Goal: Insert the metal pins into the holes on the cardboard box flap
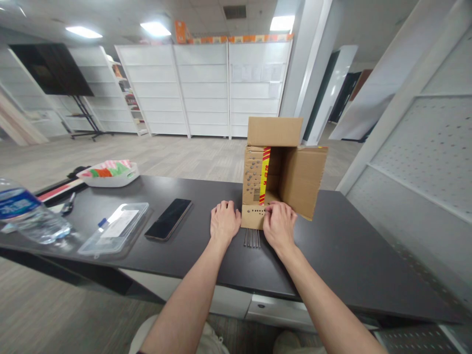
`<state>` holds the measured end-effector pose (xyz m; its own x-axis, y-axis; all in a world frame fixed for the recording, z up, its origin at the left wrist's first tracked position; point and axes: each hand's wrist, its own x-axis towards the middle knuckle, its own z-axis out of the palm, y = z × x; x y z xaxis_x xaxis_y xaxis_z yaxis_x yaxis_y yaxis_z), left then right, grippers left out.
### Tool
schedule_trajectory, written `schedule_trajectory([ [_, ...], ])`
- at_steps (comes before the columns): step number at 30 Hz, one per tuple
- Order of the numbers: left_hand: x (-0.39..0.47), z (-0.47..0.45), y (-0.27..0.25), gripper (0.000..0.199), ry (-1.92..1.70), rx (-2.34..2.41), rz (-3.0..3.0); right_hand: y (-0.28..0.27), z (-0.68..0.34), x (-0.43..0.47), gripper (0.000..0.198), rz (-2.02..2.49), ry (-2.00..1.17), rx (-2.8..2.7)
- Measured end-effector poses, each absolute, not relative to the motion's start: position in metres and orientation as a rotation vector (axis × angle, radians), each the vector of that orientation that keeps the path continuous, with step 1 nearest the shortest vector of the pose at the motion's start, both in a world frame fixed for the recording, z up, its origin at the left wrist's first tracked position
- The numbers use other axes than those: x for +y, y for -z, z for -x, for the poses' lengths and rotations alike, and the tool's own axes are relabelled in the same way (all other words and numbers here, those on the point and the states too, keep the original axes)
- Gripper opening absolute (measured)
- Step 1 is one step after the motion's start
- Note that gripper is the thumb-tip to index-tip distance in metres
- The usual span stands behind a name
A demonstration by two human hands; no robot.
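Note:
A cardboard box point(254, 172) stands on the dark table with its open side facing me and its flaps spread. Grey round nail heads or holes dot its left part, beside a yellow-and-red tape strip. Along its lower flap point(252, 221) runs a row of small dark holes. My right hand point(279, 221) is at the right end of that row, thumb and fingers pinched together; whatever is between them is hidden. Several long nails point(252, 238) lie side by side below the flap. Left of the box, my left hand point(225, 219) rests on the table, fingers stretched forward, holding nothing visible.
Left on the table point(332, 255) are a black phone point(168, 219), a clear plastic case point(116, 228), a water bottle point(33, 214) and a white basket point(110, 181) with colourful contents. A white perforated panel point(424, 142) rises at the right. White shelving stands behind.

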<state>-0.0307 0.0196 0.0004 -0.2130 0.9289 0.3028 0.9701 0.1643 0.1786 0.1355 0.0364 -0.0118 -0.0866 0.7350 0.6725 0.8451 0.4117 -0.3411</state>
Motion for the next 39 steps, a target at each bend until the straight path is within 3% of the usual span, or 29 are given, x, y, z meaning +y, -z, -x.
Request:
schedule_trajectory([
  [39, 0.0195, 0.0312, -0.0017, 0.025, 0.496, -2.304, 1.899, 0.0132, -0.1349, 0.0303, 0.02, 1.206, -0.052, -1.75],
])
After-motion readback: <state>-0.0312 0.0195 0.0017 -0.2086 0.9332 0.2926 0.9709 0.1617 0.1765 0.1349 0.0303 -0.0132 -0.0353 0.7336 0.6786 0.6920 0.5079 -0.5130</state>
